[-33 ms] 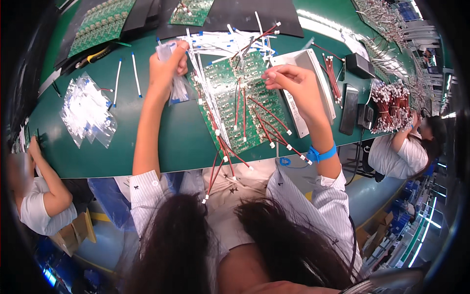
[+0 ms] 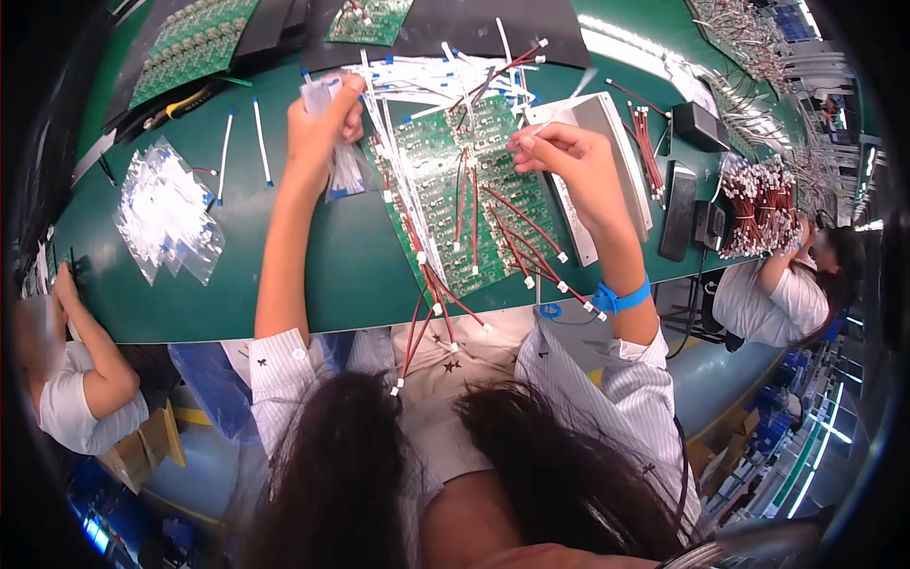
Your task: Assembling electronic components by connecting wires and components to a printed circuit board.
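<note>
My left hand (image 2: 320, 128) is closed around a clear plastic bag (image 2: 347, 176) of white flat ribbon cables with blue ends, above the table left of a green circuit board panel (image 2: 517, 213). My right hand (image 2: 575, 159) hovers by the panel's upper right edge. Its thumb and fingertips are pinched together, and whatever is between them is too small to make out. Several dark red and black wires (image 2: 474, 223) with white plugs lie across the panel, some hanging over the table's front edge. White flat cables (image 2: 417, 213) also stretch along the panel's left part.
A pile of flat cables (image 2: 403, 83) lies behind the panel. A filled clear bag (image 2: 169, 213) rests at left, near yellow-handled pliers (image 2: 190, 100). At right are a pale tray (image 2: 621, 152), a dark phone-like slab (image 2: 676, 211) and bundled wires (image 2: 758, 209). Other people sit on both sides.
</note>
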The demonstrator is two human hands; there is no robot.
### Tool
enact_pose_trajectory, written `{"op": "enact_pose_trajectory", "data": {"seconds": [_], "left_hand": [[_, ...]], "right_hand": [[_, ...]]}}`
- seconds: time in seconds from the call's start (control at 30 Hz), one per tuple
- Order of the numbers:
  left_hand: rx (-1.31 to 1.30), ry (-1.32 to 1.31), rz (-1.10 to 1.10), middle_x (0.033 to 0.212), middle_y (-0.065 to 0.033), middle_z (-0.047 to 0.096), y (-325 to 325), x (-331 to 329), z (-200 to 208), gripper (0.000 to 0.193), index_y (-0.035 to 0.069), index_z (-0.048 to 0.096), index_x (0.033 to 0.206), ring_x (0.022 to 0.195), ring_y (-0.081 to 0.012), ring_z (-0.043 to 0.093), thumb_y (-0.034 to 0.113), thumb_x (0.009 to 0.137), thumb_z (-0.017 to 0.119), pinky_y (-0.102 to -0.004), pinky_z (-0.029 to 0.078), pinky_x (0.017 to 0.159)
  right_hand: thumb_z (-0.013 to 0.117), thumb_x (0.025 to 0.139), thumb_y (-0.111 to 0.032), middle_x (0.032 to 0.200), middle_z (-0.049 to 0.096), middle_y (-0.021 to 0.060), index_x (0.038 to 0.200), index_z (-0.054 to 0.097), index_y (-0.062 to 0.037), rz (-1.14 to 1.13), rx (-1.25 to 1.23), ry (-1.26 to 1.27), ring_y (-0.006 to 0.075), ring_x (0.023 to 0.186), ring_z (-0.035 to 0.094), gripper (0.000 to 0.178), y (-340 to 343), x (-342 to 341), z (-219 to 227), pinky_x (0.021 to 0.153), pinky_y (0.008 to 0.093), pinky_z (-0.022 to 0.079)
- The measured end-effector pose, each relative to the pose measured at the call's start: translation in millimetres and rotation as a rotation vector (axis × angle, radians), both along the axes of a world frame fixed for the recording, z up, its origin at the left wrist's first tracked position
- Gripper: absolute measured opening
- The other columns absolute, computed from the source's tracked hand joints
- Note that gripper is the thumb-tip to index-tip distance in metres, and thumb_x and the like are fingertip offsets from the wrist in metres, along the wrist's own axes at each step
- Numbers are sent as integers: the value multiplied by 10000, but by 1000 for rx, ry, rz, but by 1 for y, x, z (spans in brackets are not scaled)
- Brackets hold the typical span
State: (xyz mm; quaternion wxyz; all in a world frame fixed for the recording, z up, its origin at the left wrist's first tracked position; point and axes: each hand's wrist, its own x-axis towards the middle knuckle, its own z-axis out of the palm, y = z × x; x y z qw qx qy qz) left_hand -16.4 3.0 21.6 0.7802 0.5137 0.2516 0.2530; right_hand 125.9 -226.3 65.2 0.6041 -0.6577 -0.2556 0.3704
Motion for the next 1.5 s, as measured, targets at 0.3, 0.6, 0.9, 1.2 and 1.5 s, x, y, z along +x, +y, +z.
{"op": "enact_pose_trajectory", "data": {"seconds": [0.3,0.6,0.9,1.2,1.5], "left_hand": [[43,123,-33,569,31,414,-4,4,-3,238,-32,576,947,455,-40,360,183,845,581,-205,276,389],[307,332,64,564,39,430,-7,-13,21,260,13,629,929,482,-27,359,248,821,612,-195,435,552],[373,426,38,568,55,423,-7,-13,20,225,28,650,908,511,-16,373,231,817,613,-169,355,501],[395,497,54,568,57,409,-3,-13,13,240,15,644,914,509,-8,354,234,826,603,-159,332,498],[385,478,63,564,57,413,-3,-13,13,228,23,647,903,503,-7,353,235,830,600,-160,302,479]], "right_hand": [[589,827,-54,881,638,95,886,641,52,69,-48,-105,124,763,595,132,5,3,-22,686,235,494],[645,737,14,820,630,70,840,680,-23,90,-57,-684,135,751,591,115,10,3,-32,642,235,473],[661,714,19,789,623,61,806,673,-23,112,20,-761,172,747,587,101,17,0,-40,643,258,468],[667,704,11,777,622,59,791,663,-27,99,-17,-789,180,731,588,95,18,-2,-41,635,265,465],[680,679,16,769,611,58,797,662,-46,107,27,-959,211,707,578,135,19,-2,-43,617,283,451]]}}
